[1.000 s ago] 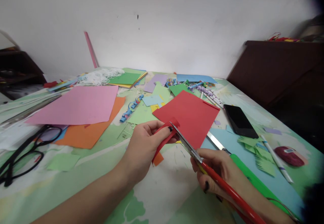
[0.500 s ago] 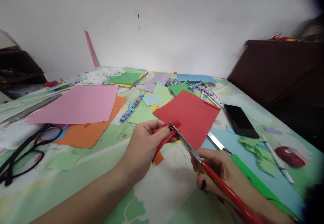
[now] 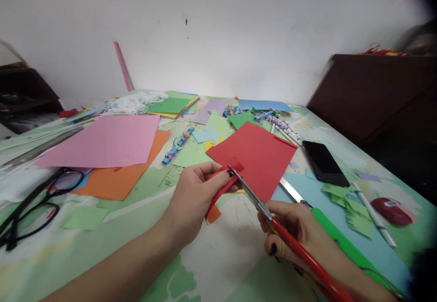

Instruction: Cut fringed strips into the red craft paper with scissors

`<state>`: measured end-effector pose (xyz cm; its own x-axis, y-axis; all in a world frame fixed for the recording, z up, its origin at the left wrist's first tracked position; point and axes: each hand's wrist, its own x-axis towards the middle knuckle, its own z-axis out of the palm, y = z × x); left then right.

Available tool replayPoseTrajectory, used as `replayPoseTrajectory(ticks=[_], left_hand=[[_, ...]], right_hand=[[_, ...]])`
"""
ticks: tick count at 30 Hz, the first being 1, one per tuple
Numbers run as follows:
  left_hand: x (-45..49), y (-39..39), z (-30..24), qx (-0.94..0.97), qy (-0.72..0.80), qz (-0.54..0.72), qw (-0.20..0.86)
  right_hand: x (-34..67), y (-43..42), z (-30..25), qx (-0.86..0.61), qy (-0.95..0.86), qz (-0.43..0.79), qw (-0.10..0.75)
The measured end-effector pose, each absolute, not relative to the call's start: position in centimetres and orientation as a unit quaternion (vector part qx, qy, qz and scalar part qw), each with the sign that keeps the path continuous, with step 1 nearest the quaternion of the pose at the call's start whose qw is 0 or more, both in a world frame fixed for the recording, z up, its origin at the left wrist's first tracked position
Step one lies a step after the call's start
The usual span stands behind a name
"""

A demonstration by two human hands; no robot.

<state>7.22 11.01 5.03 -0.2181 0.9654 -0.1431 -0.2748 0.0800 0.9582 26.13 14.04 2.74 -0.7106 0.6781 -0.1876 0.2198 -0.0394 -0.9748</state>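
Pinched between thumb and fingers, a narrow red paper strip point(image 3: 218, 192) is in my left hand point(image 3: 196, 197). Fine slits show at its far end, in front of a larger red sheet point(image 3: 259, 145) lying on the table. My right hand point(image 3: 293, 229) grips a pair of long scissors point(image 3: 290, 236) with red handles. Their metal blades point up and left, nearly together, with the tips at the strip beside my left thumb. Part of the handles is hidden by my right fingers. A small orange scrap point(image 3: 214, 213) lies just below the strip.
At the left are pink paper point(image 3: 105, 143), orange paper point(image 3: 126, 181) and black glasses point(image 3: 37, 211). A phone point(image 3: 326, 163), a green-handled cutter point(image 3: 344, 243) and a white pen point(image 3: 375, 218) lie right. A blue paper-wrapped stick point(image 3: 178, 145) and stacked sheets point(image 3: 170, 105) sit farther back.
Hardly anything differs. My right thumb has shifted very slightly on the scissors; the strip and my left hand stay in place.
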Motion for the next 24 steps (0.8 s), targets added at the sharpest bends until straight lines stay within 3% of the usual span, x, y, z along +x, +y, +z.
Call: replayPoseTrajectory(ticks=[24], left_hand=[[7.2,11.07,4.82,0.333,0.51,0.592,0.527]], right_hand=[[26.29,14.08,2.56,-0.335,-0.662,0.646,0.18]])
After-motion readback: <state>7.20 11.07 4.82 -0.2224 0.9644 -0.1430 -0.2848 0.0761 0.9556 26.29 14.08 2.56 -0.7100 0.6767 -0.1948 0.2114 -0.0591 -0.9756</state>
